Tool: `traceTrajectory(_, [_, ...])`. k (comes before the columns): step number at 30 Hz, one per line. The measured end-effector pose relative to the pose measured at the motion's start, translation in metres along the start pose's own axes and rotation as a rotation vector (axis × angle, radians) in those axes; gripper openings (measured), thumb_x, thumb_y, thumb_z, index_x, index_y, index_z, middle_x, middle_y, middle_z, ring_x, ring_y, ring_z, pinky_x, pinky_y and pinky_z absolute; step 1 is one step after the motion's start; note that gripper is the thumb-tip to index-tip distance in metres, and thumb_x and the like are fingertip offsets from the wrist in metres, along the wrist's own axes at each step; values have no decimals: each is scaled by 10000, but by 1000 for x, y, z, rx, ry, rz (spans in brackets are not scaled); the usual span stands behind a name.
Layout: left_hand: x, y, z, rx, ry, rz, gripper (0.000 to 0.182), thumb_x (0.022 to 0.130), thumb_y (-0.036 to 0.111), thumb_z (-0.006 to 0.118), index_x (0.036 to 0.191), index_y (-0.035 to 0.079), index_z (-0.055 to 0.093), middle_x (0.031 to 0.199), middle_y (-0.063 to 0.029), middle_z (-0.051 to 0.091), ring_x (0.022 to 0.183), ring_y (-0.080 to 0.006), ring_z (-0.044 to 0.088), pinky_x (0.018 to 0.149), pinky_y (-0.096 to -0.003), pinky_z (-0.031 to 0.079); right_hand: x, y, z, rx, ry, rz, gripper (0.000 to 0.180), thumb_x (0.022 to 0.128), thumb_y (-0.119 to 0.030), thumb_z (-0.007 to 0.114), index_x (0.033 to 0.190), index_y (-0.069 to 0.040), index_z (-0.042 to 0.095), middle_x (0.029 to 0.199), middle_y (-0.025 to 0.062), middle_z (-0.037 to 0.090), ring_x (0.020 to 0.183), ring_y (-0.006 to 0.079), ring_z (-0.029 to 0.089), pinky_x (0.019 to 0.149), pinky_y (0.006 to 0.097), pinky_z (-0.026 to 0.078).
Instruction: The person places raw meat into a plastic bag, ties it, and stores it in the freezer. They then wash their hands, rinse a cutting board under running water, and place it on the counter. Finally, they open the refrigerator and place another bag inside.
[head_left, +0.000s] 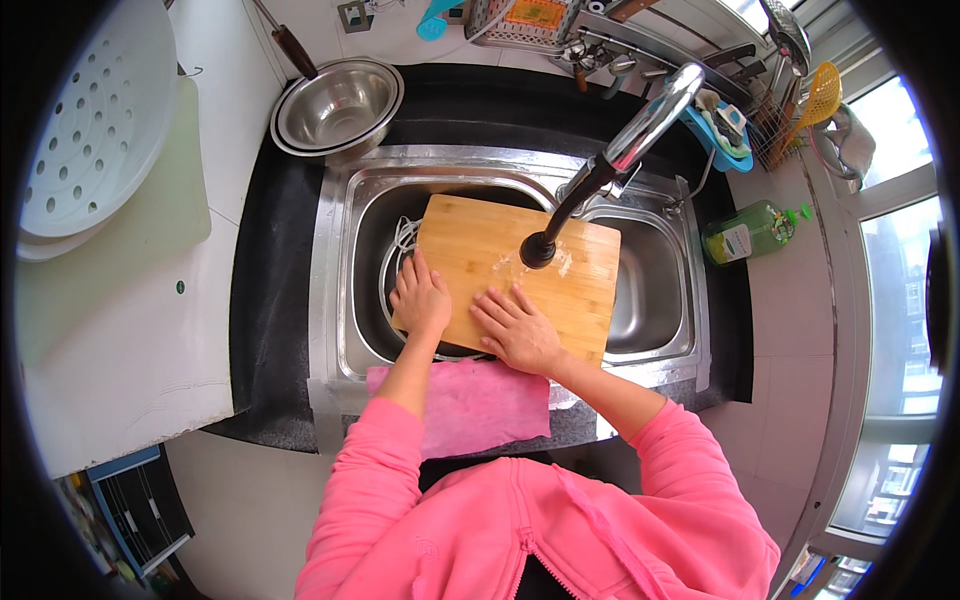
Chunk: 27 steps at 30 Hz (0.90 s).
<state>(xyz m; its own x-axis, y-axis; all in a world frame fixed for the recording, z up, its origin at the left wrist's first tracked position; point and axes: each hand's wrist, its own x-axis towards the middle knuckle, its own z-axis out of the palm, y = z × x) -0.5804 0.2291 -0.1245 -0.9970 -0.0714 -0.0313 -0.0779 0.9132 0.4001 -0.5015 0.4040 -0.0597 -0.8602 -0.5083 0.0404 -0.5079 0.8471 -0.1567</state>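
Observation:
A wooden cutting board (480, 232) lies across the double stainless steel sink (330, 300), over much of the left basin and the divider. My left hand (421, 296) rests at the board's left edge, fingers pointing up; whether it grips the edge is hard to tell. Spread flat on the lower middle of the board is my right hand (521, 330). The black nozzle of the chrome faucet (652, 120) hangs over the board, close to a wet, whitish patch. Partly hidden beneath the board, a round rim and a white cord-like item (406, 232) show in the left basin.
A pink cloth (487, 405) drapes over the sink's front edge. Nested metal bowls (337, 105) stand at the back left. On the right are a green soap bottle (750, 232) and a blue caddy (716, 135) with sponges. A white perforated basket (97, 120) is at far left.

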Motion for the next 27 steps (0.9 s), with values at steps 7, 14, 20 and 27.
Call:
traceTrajectory(7, [-5,-5,-6,-29,-6,29,603,932,432,488,1420,118,328,1335,-141,429,1203,-317,444,953,-466,406,-2,79,-26,-219,63,291,434,941,-354,456,1357,-236,486,1411,22,459,1361,239,346,1137,536,160])
traceTrajectory(14, [8,-32,9,-384,-183,-274,727,837,499,644,1241,-73,449,1161,-290,539,1053,-416,547,911,-458,452,-36,99,-20,-274,397,976,545,913,-375,504,1395,-138,406,1400,119,455,1277,288,436,1064,531,302])
traceTrajectory(20, [22,-36,-39,-844,-347,-225,546,802,430,734,941,-78,592,866,-160,664,779,-218,641,703,-317,490,-56,114,-14,353,426,1237,607,904,-360,524,1389,-36,358,1316,232,501,1109,419,540,913,464,451])
traceTrajectory(27, [-4,-66,-132,-1421,-678,-404,398,869,227,684,1175,34,519,1091,-116,614,983,-215,620,805,-350,526,-15,96,3,573,600,1070,532,898,-314,551,1344,-50,431,1201,244,584,1096,416,555,905,468,447])
